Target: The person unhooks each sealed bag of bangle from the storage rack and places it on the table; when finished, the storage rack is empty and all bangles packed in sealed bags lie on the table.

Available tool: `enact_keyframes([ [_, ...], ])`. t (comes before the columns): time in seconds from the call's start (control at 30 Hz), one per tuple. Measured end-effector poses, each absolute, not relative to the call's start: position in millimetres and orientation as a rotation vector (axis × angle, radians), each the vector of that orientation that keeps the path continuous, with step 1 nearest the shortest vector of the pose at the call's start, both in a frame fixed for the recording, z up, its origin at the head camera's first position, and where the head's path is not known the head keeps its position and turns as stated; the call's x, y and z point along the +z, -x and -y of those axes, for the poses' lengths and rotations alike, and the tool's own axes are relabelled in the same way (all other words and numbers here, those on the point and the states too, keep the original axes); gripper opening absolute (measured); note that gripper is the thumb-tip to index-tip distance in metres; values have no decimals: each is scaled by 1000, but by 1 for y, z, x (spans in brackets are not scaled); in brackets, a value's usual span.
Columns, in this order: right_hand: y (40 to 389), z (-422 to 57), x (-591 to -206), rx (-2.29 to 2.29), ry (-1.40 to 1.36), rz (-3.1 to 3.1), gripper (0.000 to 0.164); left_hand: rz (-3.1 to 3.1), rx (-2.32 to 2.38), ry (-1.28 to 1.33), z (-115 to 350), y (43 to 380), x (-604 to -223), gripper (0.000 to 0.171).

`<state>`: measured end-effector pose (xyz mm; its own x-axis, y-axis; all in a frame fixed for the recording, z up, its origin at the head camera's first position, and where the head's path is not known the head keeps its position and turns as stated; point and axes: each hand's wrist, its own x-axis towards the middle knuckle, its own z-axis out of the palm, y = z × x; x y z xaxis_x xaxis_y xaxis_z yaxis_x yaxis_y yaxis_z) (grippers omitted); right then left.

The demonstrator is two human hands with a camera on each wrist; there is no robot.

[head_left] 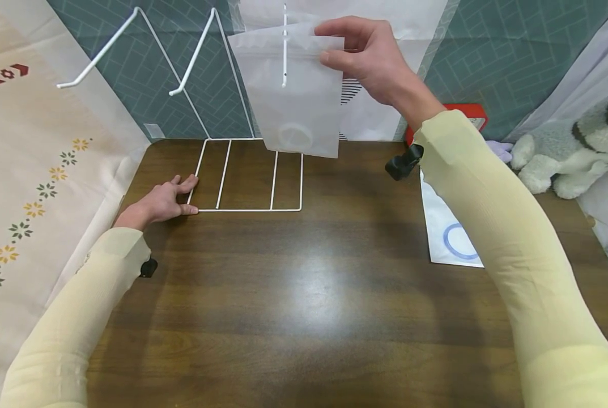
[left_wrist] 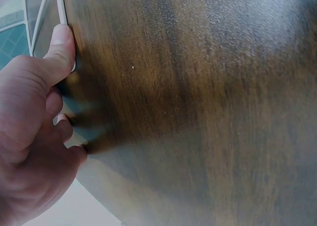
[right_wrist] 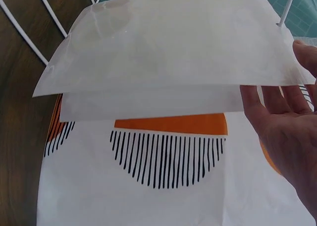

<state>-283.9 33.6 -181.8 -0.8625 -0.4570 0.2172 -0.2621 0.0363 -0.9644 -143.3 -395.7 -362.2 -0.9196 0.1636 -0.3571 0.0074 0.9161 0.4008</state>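
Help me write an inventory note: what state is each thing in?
Wire rack: base flat on the table.
White bag: hanging down at the rack's right prong.
Ringed packet: lying flat, partly hidden.
Plush toy: partly out of frame.
Red object: partly hidden.
Left hand: touching the rack's corner.
Right hand: at the bag's edge; grip unclear.

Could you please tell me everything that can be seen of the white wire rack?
The rack of thin white wire looks like coated metal. Its rectangular base, with inner crossbars, lies flat on the brown wood-look table. From the back rise slim wires, bent forward into three visible arms. The person's left hand touches the base's front left corner. A translucent white bag hangs at the rightmost arm, hiding part of the rack.
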Motion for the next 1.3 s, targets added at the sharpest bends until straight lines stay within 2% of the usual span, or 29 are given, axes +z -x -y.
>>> enact_keyframes([
  [0.8, 287, -10, -184, -1936, 751, -2196, 32, -2685, 564, -113, 396, 144, -362, 89],
  [1.3, 281, -15, -183, -1922, 709, -2243, 28, -2690, 570, -130, 395, 148, -368, 89],
])
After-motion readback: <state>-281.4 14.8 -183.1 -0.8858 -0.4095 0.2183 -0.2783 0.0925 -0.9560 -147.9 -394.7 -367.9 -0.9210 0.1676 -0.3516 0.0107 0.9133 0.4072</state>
